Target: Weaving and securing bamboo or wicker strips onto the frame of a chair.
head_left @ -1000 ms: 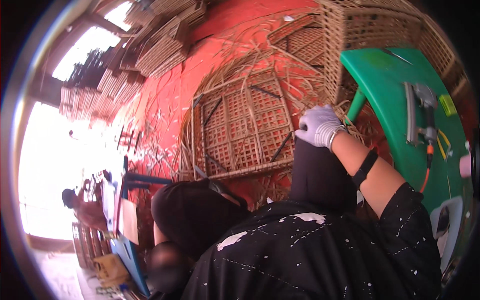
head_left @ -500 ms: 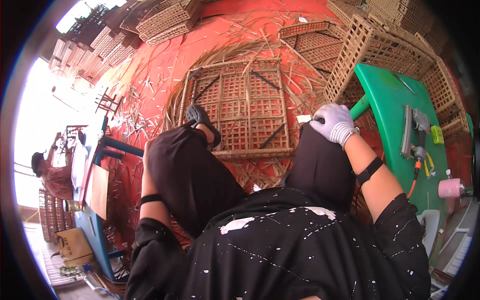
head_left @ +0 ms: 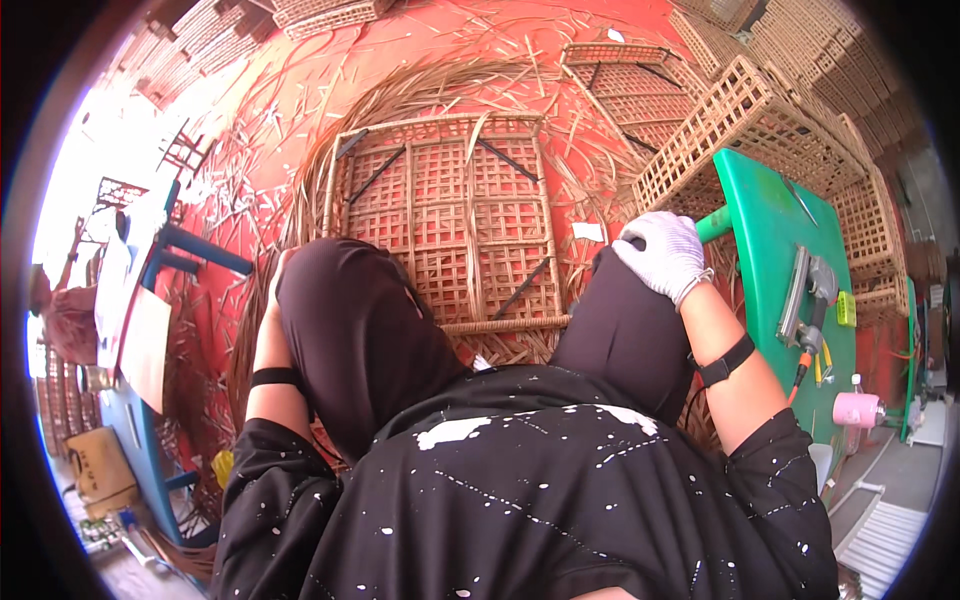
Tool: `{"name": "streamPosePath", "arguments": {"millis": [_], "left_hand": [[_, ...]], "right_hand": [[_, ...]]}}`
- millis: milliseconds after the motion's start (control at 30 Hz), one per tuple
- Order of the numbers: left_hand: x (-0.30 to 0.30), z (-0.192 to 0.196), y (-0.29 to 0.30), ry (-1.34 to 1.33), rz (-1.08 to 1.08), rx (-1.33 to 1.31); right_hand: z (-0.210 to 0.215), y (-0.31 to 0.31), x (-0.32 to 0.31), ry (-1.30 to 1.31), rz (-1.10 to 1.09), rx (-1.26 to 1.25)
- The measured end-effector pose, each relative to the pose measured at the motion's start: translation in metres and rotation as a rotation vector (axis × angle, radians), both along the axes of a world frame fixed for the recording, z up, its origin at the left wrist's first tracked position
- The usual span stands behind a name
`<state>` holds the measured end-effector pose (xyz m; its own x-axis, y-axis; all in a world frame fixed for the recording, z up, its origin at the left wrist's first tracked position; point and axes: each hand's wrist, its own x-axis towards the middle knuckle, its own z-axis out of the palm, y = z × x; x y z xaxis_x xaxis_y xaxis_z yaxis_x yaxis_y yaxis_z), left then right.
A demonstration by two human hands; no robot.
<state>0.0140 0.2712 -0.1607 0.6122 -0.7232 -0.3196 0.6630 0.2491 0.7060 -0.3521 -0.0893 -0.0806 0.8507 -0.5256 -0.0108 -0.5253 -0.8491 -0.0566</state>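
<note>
My right hand, in a white knit glove, rests on my right knee with its fingers draped over the front. No object shows in it. At the outer side of my left knee is my left hand; the knee hides its fingers. Beyond my knees, a rectangular woven rattan panel lies on the red floor. Dark strips cross its corners, and a pale loose strip runs down over its middle. Neither hand touches it.
At right stands a green table carrying a staple gun, yellow-handled pliers and a lime-green block. Woven baskets are stacked behind it. Loose rattan strips litter the floor. A blue bench and a person are at left.
The view has shifted, so the panel appears further left. My left foot, seen over the panel before, is now hidden behind my knee. Both hands stay at my knees.
</note>
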Motion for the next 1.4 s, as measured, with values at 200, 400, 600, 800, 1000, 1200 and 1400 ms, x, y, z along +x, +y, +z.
{"name": "streamPosePath", "arguments": {"millis": [200, 400, 600, 800, 1000, 1200, 1400], "left_hand": [[0.001, -0.007, 0.024, -0.038, 0.046, -0.003], [0.008, -0.023, 0.042, -0.04, 0.083, -0.028], [0.02, -0.047, 0.061, -0.023, 0.103, -0.048], [0.027, -0.069, 0.064, -0.021, 0.087, -0.023], [0.035, -0.07, 0.076, -0.123, 0.037, 0.17], [0.07, 0.009, 0.067, -0.818, -0.301, 0.884], [0.093, 0.014, -0.113, -1.294, -1.245, 0.927]], "right_hand": [[-0.002, 0.005, -0.007, 0.005, 0.028, -0.048], [0.006, 0.011, 0.0, 0.108, 0.056, -0.079], [0.035, 0.014, 0.03, 0.49, 0.252, 0.096], [0.056, 0.052, 0.115, 0.47, 0.478, 0.279], [-0.054, 0.093, 0.175, 0.64, 0.639, 0.344], [-0.182, 0.103, 0.155, 0.825, 0.564, 0.618], [-0.24, 0.07, 0.159, 1.061, 0.474, 0.634]]}}
